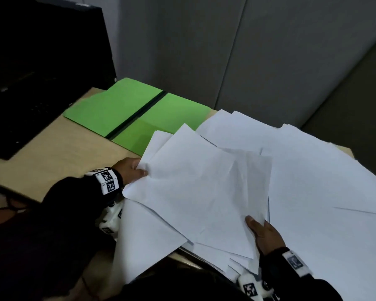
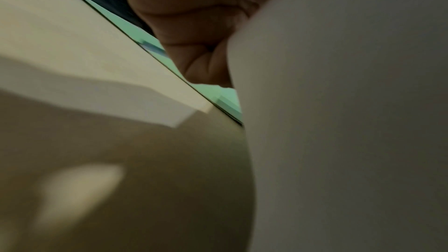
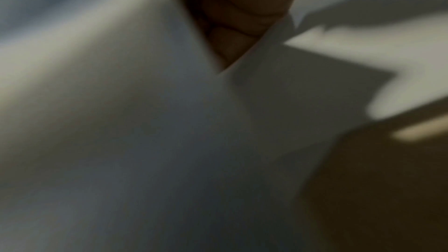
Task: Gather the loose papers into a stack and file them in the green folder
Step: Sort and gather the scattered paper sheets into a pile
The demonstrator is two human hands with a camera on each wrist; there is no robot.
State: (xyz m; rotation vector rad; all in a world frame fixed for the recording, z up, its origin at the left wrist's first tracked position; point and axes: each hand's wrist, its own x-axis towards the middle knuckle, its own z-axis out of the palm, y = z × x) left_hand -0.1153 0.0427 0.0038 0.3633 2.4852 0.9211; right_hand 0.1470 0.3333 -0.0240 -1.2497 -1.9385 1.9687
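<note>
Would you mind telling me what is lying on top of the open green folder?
White papers overlap the near right corner of the green folder; the rest is bare. Whatever lies beneath them is hidden.

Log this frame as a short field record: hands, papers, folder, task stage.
left hand: pinches left edge of the raised sheets
right hand: grips their near right corner
loose papers: spread overlapping across the desk, unstacked
green folder: open flat, nothing filed, sheets overlapping its near right corner
stage: gathering under way
</note>
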